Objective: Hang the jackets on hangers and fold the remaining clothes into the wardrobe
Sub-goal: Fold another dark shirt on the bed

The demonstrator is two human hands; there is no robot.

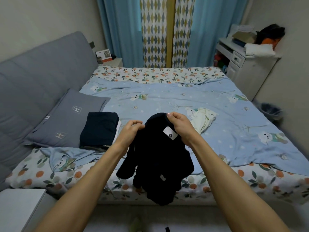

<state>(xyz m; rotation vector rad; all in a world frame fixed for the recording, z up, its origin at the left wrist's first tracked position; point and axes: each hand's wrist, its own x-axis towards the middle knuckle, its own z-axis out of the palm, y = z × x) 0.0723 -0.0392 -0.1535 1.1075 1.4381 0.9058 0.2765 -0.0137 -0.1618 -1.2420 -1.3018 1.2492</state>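
Two bare forearms reach up from the bottom corners of the view and meet over the near edge of the bed [55, 173]. Between them hangs a black garment [158, 163], held up in the air in front of the person, its lower folds drooping past the mattress edge and a white label [170, 132] showing near its top. The left hand [132, 129] has its fingers curled over the garment's upper left edge, pinching the cloth. The right hand [178, 124] pinches the top right edge between thumb and curled fingers, just beside the label. Low on the left stands the corner of a white cabinet [21, 205]. Behind the left hand, a folded dark navy piece of clothing [98, 128] lies on the bed, touching a grey pillow [66, 119] that leans against the grey padded headboard [36, 81]. To the right of the held garment, a crumpled cream-white garment [204, 118] lies on the light blue bear-print cover [167, 97]. Further back the orange-and-leaf patterned sheet [150, 74] shows at the far edge of the bed. A small nightstand [113, 61] sits in the far left corner, a white desk [242, 64] piled with things in the far right, and blue and diamond-patterned curtains [163, 30] cover the back wall.
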